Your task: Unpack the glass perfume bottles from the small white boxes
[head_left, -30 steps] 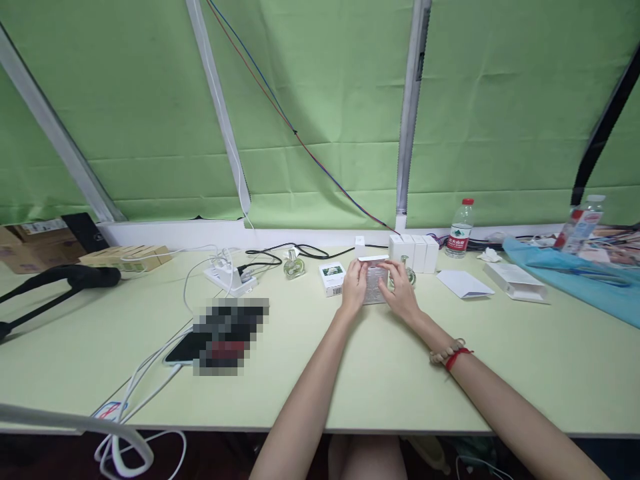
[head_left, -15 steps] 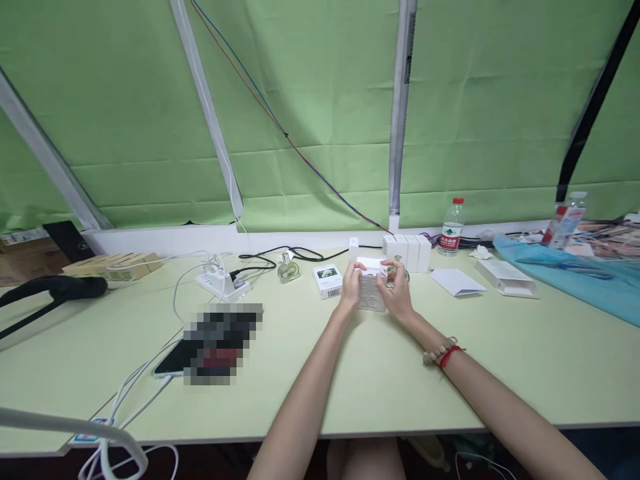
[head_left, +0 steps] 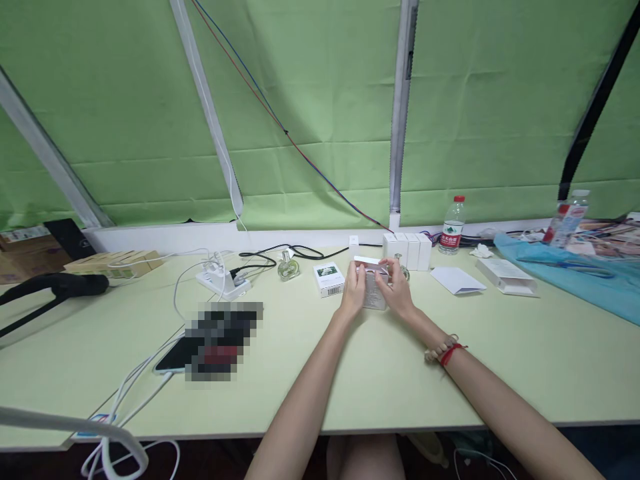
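A small white carton (head_left: 375,297) with printed lines on its near face is between my two hands above the table. My left hand (head_left: 355,291) grips its left side, fingers near the top edge. On the right side, my right hand (head_left: 397,289) holds it with thumb and fingers bent at the upper edge. The top flap (head_left: 369,261) stands partly raised. Left of my hands lies another white carton (head_left: 329,280) with a green picture. A glass perfume bottle (head_left: 289,268) stands farther left; a second glass bottle (head_left: 405,273) is partly hidden behind my right hand.
Several white boxes (head_left: 413,252) stand at the back, near a water bottle (head_left: 451,228). To the right lie a folded white sheet (head_left: 457,280) and an open white box sleeve (head_left: 507,277). A power strip (head_left: 223,287), cables and a phone (head_left: 175,357) occupy the left.
The carton's top flap has tipped from lying open toward standing up, narrowing in view. My left hand has shifted slightly right, covering more of the carton; my right hand stays at its side.
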`<state>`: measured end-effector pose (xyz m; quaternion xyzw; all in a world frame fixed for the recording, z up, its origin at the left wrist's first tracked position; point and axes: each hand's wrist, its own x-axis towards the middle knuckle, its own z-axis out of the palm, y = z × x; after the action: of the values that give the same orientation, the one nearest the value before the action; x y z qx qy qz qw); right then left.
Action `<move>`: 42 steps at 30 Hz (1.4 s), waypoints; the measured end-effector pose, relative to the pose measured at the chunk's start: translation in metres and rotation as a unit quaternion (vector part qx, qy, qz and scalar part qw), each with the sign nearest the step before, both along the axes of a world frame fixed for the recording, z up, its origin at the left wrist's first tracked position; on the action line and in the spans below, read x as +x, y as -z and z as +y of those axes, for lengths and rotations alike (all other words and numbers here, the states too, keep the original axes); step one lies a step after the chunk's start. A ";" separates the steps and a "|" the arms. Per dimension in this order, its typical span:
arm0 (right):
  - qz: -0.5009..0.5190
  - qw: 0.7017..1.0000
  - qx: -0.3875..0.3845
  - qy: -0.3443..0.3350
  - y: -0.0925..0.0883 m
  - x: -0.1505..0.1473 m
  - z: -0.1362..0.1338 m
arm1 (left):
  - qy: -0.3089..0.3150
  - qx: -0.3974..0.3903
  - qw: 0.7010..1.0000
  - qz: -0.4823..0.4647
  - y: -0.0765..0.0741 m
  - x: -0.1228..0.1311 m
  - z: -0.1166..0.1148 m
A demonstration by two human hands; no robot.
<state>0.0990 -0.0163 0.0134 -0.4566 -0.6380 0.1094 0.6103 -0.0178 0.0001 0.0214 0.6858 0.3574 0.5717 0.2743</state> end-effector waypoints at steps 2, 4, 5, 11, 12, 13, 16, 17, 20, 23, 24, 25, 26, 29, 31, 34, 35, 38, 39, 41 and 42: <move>-0.013 1.000 0.009 0.000 -0.001 0.000 -0.002 | -0.018 -0.005 1.000 0.008 0.002 0.000 0.000; -0.015 1.000 0.024 -0.007 -0.003 -0.001 -0.002 | -0.036 -0.023 0.999 0.005 0.003 0.001 0.000; -0.013 0.999 0.031 -0.010 -0.004 -0.001 -0.002 | -0.044 -0.033 0.999 0.001 0.003 0.001 0.000; 0.009 1.000 0.006 0.004 -0.002 -0.003 0.001 | -0.033 -0.057 0.997 -0.036 0.000 0.003 0.000; 0.012 1.000 -0.003 0.009 -0.001 -0.003 0.001 | -0.025 -0.057 0.997 -0.049 -0.001 0.003 -0.001; 0.013 1.000 -0.008 0.013 0.000 -0.003 0.001 | -0.019 -0.058 0.996 -0.062 -0.001 0.004 -0.001; -0.005 1.000 0.001 0.016 0.002 -0.003 0.001 | -0.013 -0.067 0.994 -0.080 -0.002 0.004 -0.001; -0.013 1.000 0.008 0.012 0.002 -0.002 0.001 | -0.013 -0.070 0.994 -0.082 -0.003 0.004 -0.001; -0.036 0.999 0.030 -0.012 0.000 -0.002 0.000 | -0.018 -0.080 0.993 -0.086 -0.003 0.005 0.000; -0.033 0.998 0.036 -0.029 0.000 -0.001 -0.001 | -0.033 -0.083 0.993 -0.079 -0.004 0.006 -0.001; -0.027 0.998 0.037 -0.031 0.000 -0.001 -0.001 | -0.037 -0.082 0.993 -0.075 -0.004 0.006 -0.001; -0.020 0.999 0.037 -0.032 0.000 -0.001 -0.001 | -0.040 -0.082 0.993 -0.072 -0.004 0.006 -0.001; -0.014 0.999 0.038 -0.031 0.000 -0.002 -0.001 | -0.043 -0.083 0.993 -0.068 -0.005 0.007 -0.002; -0.001 0.999 0.037 -0.021 -0.001 -0.002 0.000 | -0.046 -0.094 0.993 -0.055 -0.006 0.006 -0.003; 0.007 0.999 0.032 -0.013 -0.001 -0.002 0.001 | -0.043 -0.096 0.993 -0.048 -0.007 0.005 -0.003; 0.013 0.999 0.034 -0.014 -0.002 -0.002 0.002 | -0.031 -0.080 0.995 -0.041 -0.005 0.003 -0.001; 0.011 0.999 0.038 -0.016 -0.002 -0.002 0.001 | -0.027 -0.071 0.996 -0.039 -0.003 0.003 -0.001; -0.007 0.998 0.051 -0.022 -0.002 -0.002 0.000 | -0.027 -0.040 0.998 -0.038 0.002 0.001 0.002; -0.013 0.998 0.054 -0.025 -0.003 -0.002 0.000 | -0.024 -0.030 0.999 -0.035 0.004 0.000 0.003; -0.017 0.998 0.056 -0.030 -0.003 -0.002 0.001 | -0.032 -0.004 0.999 -0.029 0.007 -0.001 0.004; -0.016 0.998 0.054 -0.032 -0.003 -0.002 0.001 | -0.042 0.009 0.999 -0.018 0.008 -0.002 0.004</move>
<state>0.0971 -0.0150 0.0161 -0.4038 -0.6670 0.0871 0.6201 -0.0201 0.0045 0.0136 0.6621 0.3762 0.5980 0.2500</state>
